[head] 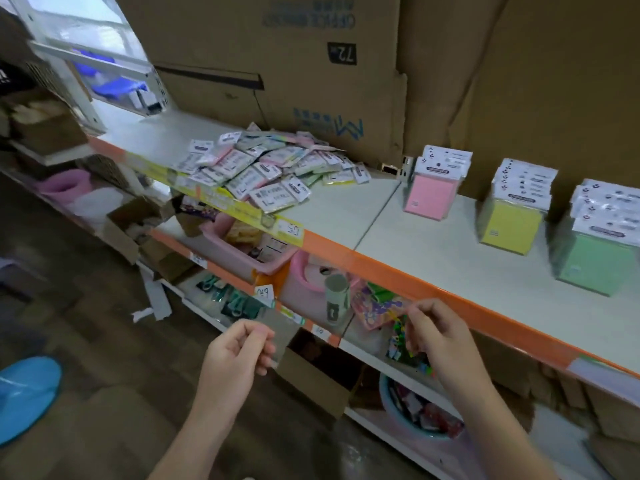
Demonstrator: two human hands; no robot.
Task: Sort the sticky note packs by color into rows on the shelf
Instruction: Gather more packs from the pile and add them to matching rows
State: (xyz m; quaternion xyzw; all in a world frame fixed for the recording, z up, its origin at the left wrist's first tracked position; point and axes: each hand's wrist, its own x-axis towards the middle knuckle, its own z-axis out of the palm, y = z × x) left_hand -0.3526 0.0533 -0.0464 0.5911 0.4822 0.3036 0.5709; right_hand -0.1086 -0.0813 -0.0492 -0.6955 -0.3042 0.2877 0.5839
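Two bare hands are nearest to the camera, both in the air in front of the lower shelves. The left hand [239,348] has its grip closed on a flat grey half-transparent sheet [282,336], which it pinches at the left edge between the thumb and the curled fingers. The sheet is blurred, so I cannot tell what it is. The right hand [438,336] has its fingers curled with the thumb close to the fingertips. I cannot tell if its grip holds something, because colourful packets on the lower shelf lie just behind it.

Above the hands runs the white shelf board with an orange front edge [433,244]. On its right part, sticky note packs stand upright one behind another in three short rows, well apart from each other. The green row [588,261] is at the far right, the yellow row [512,223] is in the middle, and the pink row [431,192] is at the left. Farther left on the same board lies a loose pile of mixed sticky note packs [263,171] in pink, yellow and green with white labels, and it reaches to the front edge. Behind everything stand large brown cardboard boxes [277,64].
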